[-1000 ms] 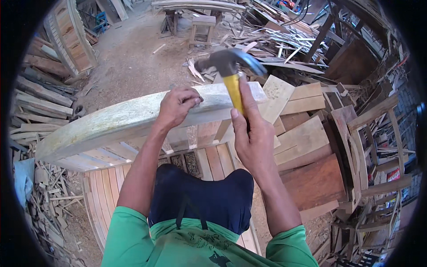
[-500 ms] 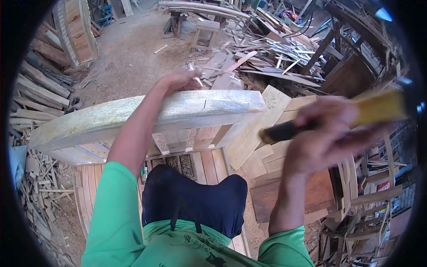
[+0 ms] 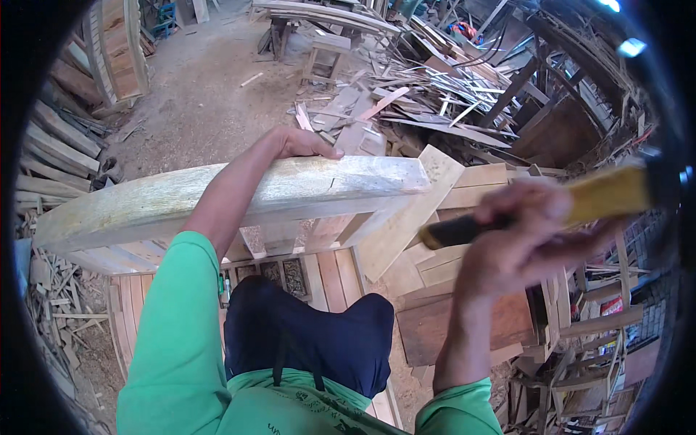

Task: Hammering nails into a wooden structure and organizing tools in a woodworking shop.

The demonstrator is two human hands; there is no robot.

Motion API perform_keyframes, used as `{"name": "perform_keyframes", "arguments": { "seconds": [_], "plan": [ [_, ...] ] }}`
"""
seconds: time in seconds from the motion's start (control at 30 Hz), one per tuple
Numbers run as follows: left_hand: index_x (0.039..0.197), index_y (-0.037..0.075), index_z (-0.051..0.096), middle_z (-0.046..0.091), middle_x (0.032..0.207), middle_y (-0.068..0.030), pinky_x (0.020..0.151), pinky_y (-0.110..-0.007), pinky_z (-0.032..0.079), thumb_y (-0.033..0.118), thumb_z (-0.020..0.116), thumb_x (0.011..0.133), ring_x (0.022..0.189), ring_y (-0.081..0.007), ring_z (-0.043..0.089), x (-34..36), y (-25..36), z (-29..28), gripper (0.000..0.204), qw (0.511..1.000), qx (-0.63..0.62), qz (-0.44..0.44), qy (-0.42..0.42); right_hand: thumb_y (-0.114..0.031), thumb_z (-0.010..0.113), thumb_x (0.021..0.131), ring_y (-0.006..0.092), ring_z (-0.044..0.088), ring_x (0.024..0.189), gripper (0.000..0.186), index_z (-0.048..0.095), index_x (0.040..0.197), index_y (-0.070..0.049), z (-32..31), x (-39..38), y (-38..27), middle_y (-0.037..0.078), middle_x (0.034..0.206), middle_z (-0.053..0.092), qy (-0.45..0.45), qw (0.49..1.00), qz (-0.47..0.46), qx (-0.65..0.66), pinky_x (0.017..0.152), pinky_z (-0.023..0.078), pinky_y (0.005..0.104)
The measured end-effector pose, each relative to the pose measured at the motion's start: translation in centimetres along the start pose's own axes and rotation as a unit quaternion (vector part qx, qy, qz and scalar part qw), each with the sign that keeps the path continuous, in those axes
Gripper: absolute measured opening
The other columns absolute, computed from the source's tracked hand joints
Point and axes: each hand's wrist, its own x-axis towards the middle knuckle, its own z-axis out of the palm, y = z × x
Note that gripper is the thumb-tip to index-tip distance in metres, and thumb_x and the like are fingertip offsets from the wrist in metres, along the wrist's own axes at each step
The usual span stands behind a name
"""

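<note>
A thick, pale curved wooden beam (image 3: pixel 290 185) lies across in front of me, the top edge of a slatted wooden frame. My left hand (image 3: pixel 308 142) is closed over its far edge near the right part, the thumb side on the top face and the other fingers hidden behind. A short dark line marks the top face beside that hand. Raised at the right, my right hand (image 3: pixel 518 232) is wrapped round a hammer (image 3: pixel 605 196) with a yellow and black handle. The hammer's head is blurred against the dark picture rim.
Loose boards (image 3: pixel 417 210) lean and lie right of the beam. A large scrap wood heap (image 3: pixel 449 87) fills the far right, with a small wooden stand (image 3: pixel 328 58) beside it. Stacked planks (image 3: pixel 61 148) line the left. Wooden frames (image 3: pixel 594 322) stand at the lower right.
My left hand has come down from just above the beam onto its far edge. The right hand stays raised with the hammer, slightly lower. The whole view has shifted a little.
</note>
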Motion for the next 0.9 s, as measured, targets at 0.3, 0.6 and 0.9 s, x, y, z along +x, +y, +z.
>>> {"name": "perform_keyframes", "arguments": {
  "seconds": [0.3,0.6,0.9],
  "plan": [
    [0.127,0.0,0.066,0.073,0.118,-0.0109,0.092,-0.032,0.055,0.039,0.07,0.096,0.104,-0.0157,0.069,-0.5,-2.5,-1.3,0.049,0.999,-0.033,0.015,0.006,-0.011,0.053,0.103,0.0196,0.059,0.059,0.057,0.036,0.157,-0.012,0.4,-3.0,-1.1,0.015,0.087,0.071,-0.191,0.958,0.168,-0.129,0.059,0.051,0.036],
    [0.126,0.0,0.067,0.073,0.117,-0.008,0.09,-0.031,0.054,0.038,0.067,0.099,0.102,-0.0137,0.068,1.6,-2.7,-1.5,0.047,0.997,0.053,0.062,0.011,-0.005,0.057,0.098,0.0424,0.069,0.085,0.063,0.037,0.157,-0.017,1.8,-7.8,4.5,0.031,0.11,0.067,-0.382,0.864,0.24,-0.226,0.074,0.053,0.0461],
    [0.128,0.0,0.066,0.071,0.12,-0.0115,0.093,-0.032,0.053,0.044,0.07,0.095,0.106,-0.0172,0.068,1.0,-2.3,-1.2,0.056,1.0,-0.006,0.022,-0.004,-0.009,0.051,0.103,0.0138,0.058,0.063,0.06,0.03,0.159,-0.006,2.1,-3.1,-0.4,0.014,0.098,0.069,0.008,1.0,-0.001,-0.028,0.056,0.049,0.0323]
  ]
}}
